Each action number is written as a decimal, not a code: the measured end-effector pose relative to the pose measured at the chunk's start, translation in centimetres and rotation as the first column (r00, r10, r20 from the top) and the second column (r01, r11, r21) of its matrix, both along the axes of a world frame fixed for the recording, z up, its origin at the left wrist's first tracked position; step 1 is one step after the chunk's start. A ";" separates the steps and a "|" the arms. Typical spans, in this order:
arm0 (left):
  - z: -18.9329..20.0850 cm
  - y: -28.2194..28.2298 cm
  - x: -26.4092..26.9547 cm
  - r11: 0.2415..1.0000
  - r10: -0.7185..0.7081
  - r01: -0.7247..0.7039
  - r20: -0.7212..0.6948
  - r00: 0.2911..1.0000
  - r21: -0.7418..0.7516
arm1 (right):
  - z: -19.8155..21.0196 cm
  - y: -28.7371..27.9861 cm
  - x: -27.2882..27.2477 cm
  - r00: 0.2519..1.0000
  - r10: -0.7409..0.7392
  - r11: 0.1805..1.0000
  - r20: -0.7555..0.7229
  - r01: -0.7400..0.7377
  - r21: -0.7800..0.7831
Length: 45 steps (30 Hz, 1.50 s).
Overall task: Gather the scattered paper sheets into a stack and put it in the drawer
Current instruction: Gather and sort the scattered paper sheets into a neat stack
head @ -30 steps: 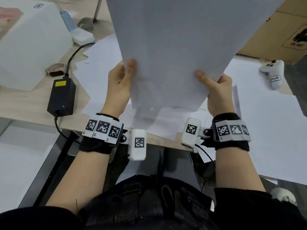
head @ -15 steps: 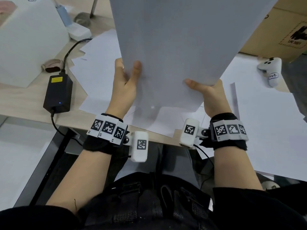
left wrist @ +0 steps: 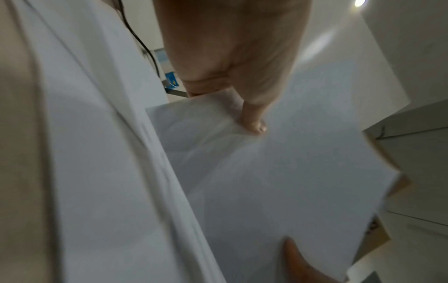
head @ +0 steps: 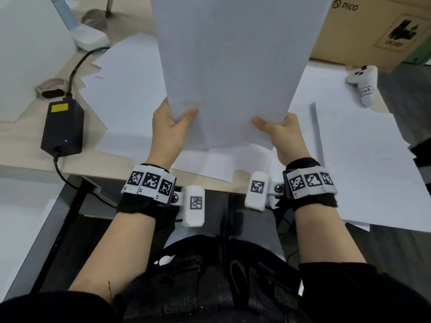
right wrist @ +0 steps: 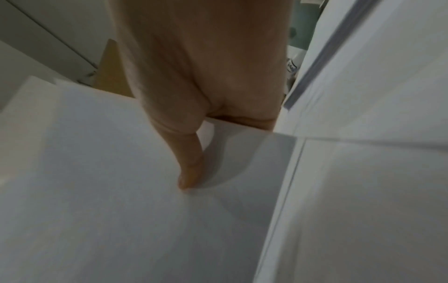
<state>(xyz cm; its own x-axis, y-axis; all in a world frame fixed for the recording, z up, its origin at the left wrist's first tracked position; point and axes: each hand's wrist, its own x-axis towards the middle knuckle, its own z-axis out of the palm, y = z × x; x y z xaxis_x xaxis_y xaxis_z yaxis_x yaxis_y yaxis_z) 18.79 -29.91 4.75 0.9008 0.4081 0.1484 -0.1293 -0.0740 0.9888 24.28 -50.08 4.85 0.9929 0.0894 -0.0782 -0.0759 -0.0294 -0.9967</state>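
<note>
The pale wooden surface (head: 21,141) carries loose white paper sheets (head: 363,164) on both sides. Above it stands a tall upright stack of white paper (head: 231,66), lower edge seemingly just off the sheets below. The left hand (head: 169,127) and right hand (head: 283,136) pinch its bottom corners, thumbs in front.

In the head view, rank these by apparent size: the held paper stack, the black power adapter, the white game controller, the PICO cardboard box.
1. Held paper stack, though nearness inflates it.
2. PICO cardboard box, partly cropped.
3. Black power adapter.
4. White game controller.
</note>
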 end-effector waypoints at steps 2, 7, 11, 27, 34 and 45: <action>0.6 -1.2 0.2 0.999 -0.026 0.026 0.013 1.000 0.018 | 0.5 -1.4 -0.4 0.998 -0.026 1.000 0.050 0.026 -0.002; 0.6 -5.3 0.9 0.994 -0.100 0.098 -0.030 0.995 -0.057 | 0.6 -6.0 -1.8 0.974 -0.184 0.980 0.131 0.191 -0.050; 0.0 -9.5 1.4 0.983 -0.155 0.145 -0.085 0.984 -0.114 | -0.4 -10.0 -2.9 0.919 -0.376 0.916 0.121 0.388 -0.099; -1.7 -22.6 2.6 0.907 -0.419 0.367 -0.360 0.833 -0.207 | -3.8 -21.2 -6.7 0.516 -0.851 0.520 0.092 0.854 0.023; -2.0 -24.0 2.3 0.843 -0.520 0.519 -0.472 0.712 -0.145 | -5.0 -24.8 -7.8 0.478 -0.869 0.482 0.124 0.876 -0.003; -2.8 -24.1 2.1 0.857 -0.444 0.515 -0.515 0.734 -0.005 | -6.5 -26.3 -8.5 0.441 -0.886 0.437 0.144 0.898 -0.056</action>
<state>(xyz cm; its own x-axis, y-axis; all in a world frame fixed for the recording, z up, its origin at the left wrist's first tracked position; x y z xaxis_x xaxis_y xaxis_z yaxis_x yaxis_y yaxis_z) 20.93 -53.96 1.93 0.9368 -0.0883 -0.3384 0.3056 -0.2641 0.9148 15.75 -76.35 -1.67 0.5190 -0.8526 0.0605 -0.0466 -0.0989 -0.9940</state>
